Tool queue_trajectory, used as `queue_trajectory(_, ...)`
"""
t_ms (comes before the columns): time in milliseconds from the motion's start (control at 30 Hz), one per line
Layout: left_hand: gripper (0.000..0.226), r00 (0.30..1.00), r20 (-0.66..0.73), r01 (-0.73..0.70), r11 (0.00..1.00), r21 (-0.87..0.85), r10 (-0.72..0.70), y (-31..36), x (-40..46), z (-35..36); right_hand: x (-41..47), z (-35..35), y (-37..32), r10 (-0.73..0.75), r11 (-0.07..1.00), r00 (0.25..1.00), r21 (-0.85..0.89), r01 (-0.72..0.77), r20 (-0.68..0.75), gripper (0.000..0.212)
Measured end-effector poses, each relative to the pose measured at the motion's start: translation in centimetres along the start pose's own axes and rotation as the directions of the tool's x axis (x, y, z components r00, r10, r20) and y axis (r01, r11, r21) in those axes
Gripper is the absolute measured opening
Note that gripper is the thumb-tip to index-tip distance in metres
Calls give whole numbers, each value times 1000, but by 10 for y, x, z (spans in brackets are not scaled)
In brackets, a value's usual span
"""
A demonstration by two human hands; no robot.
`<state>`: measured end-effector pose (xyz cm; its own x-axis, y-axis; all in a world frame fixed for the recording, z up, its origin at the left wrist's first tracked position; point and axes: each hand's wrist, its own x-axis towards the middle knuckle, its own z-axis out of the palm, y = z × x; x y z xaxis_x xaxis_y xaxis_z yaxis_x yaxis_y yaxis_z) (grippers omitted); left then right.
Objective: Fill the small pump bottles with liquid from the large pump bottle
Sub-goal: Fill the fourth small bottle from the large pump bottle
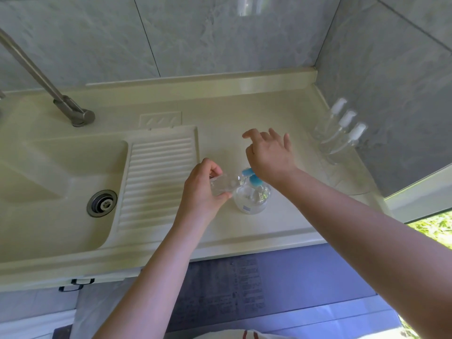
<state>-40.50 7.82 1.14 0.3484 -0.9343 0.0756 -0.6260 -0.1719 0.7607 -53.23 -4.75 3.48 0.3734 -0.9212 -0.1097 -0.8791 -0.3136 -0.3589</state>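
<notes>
The large clear pump bottle (252,198) with a blue pump head (248,172) stands on the cream counter (244,231). My left hand (199,189) grips a small clear bottle (223,185), tilted on its side, with its mouth at the blue nozzle. Over the pump head my right hand (270,155) lies with its heel on the blue top and its fingers spread and straight. Three more small clear pump bottles (342,135) with white tops stand in a row at the counter's far right, by the wall.
A sink basin (61,172) with a metal drain (102,203) and a ribbed draining board (156,177) lies to the left. A steel tap (71,111) rises at the back left. Grey tiled walls close the back and right.
</notes>
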Motion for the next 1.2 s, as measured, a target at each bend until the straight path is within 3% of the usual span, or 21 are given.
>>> queue_trajectory(100, 44, 1000, 1, -4, 1000, 15, 4, -3, 1, 2, -1, 11, 0, -12, 1000, 1000, 16, 12, 18, 46)
queue_trajectory(333, 44, 1000, 10, 8, 1000, -5, -8, -2, 0, 0, 1, 0, 6, -22, 998, 996, 53, 26, -90, 43)
queue_trajectory(533, 44, 1000, 10, 15, 1000, -2, -15, -2, 1, 0, -5, 9, 5, 28, 997, 999, 76, -30, 31, 44)
queue_trajectory(667, 44, 1000, 4, 9, 1000, -13, -9, -2, 2, 1, -4, 4, 7, 24, 998, 998, 64, -20, -58, 44)
queue_trajectory(800, 44, 1000, 1, 12, 1000, -23, -12, -3, 0, 1, -1, -1, 3, 14, 996, 1000, 92, -13, -14, 49)
queue_trajectory(1067, 45, 1000, 6, -1, 1000, -21, 1, -6, 3, 4, -7, 16, 5, 80, 979, 989, 199, -54, -125, 46)
queue_trajectory(1200, 45, 1000, 7, -6, 999, -38, 7, -6, 2, 2, -5, 5, 8, 69, 975, 991, 219, -43, -114, 46)
